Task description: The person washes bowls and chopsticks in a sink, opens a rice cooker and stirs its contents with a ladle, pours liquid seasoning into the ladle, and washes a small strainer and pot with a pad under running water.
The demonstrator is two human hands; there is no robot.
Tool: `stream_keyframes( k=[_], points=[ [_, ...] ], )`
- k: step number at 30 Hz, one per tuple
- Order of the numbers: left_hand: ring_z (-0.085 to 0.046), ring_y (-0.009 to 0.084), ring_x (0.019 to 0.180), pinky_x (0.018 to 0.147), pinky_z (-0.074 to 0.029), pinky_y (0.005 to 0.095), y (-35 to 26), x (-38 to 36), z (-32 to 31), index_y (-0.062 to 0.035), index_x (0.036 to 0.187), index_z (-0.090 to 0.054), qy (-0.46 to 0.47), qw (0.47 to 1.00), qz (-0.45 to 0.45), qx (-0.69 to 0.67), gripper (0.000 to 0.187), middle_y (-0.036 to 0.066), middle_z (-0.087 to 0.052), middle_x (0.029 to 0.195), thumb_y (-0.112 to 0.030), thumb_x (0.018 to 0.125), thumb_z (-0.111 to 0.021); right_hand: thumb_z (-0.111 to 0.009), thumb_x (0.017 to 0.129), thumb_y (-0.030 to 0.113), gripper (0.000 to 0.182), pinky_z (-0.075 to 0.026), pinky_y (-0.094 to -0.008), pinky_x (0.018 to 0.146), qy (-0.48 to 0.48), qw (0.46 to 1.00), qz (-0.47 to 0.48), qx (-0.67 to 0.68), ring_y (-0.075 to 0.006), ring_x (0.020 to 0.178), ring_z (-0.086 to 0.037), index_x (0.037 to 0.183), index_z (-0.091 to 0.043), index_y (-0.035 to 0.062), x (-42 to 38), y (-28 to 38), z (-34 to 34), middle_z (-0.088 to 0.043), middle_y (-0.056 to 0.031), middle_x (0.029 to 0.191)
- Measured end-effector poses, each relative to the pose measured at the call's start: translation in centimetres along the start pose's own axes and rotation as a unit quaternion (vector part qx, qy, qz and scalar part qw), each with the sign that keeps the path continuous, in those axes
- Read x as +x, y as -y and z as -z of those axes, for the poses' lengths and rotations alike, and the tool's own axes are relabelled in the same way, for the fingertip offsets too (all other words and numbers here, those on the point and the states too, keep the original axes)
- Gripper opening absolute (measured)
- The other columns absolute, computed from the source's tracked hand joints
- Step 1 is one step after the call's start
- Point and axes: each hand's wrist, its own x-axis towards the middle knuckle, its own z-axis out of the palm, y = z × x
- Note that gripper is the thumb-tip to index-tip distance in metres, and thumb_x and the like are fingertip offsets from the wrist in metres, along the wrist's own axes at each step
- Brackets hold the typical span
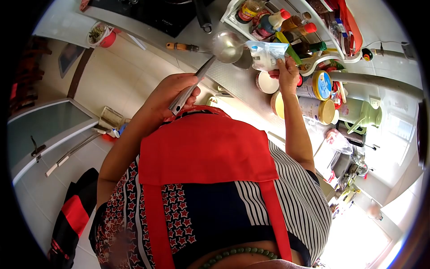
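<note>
My left hand (172,92) is closed around the grey metal handle of a ladle (227,47), whose round bowl is above the counter. Inside the bowl is something pale that I cannot make out. My right hand (288,74) grips a small white and blue plastic bag (267,54), its top edge close to the bowl's right side. Whether bag and ladle touch is unclear. A wooden-handled utensil (181,46) lies on the counter just left of the ladle bowl.
A black stove (154,15) with a pan handle (202,15) is at the top. A white rack (317,22) of bottles stands at the upper right. Tins (321,85), a round lid (267,82) and a green jug (366,114) are on the right. A red-rimmed bin (107,39) is at the upper left.
</note>
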Motion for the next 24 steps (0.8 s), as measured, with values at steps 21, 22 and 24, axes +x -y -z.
stream_keyframes(
  k=[21, 22, 24],
  points=[
    [-0.041, 0.0059, 0.051, 0.04, -0.032, 0.0169, 1.1, -0.5, 1.6, 0.0004, 0.116, -0.047, -0.068, 0.996, -0.034, -0.053, 0.036, 0.004, -0.049, 0.073, -0.023, 0.09, -0.046, -0.049, 0.09, 0.014, 0.011, -0.054, -0.0306, 0.048, -0.02, 0.915, -0.136, 0.379, -0.0255, 0.063, -0.064, 0.097, -0.046, 0.0063, 9.9, -6.2, -12.4, -0.058, -0.0108, 0.084],
    [-0.041, 0.0059, 0.051, 0.04, -0.033, 0.0169, 1.0, -0.5, 1.6, 0.0004, 0.117, -0.047, -0.071, 0.996, -0.035, -0.048, 0.036, 0.004, -0.05, 0.073, -0.024, 0.09, -0.047, -0.049, 0.089, 0.013, 0.01, -0.054, -0.0309, 0.047, -0.019, 0.913, -0.142, 0.382, -0.0259, 0.062, -0.064, 0.096, -0.046, 0.0061, 10.6, -6.6, -13.1, -0.058, -0.011, 0.083],
    [-0.044, 0.0071, 0.054, 0.042, -0.034, 0.0181, 1.0, -0.7, 1.6, 0.0001, 0.114, -0.049, -0.067, 0.996, -0.031, -0.054, 0.034, 0.004, -0.051, 0.072, -0.022, 0.088, -0.049, -0.05, 0.089, 0.012, 0.012, -0.054, -0.0323, 0.046, -0.011, 0.906, -0.158, 0.392, -0.0269, 0.062, -0.064, 0.097, -0.044, 0.0059, 12.2, -7.8, -14.2, -0.057, -0.0115, 0.084]
  ],
)
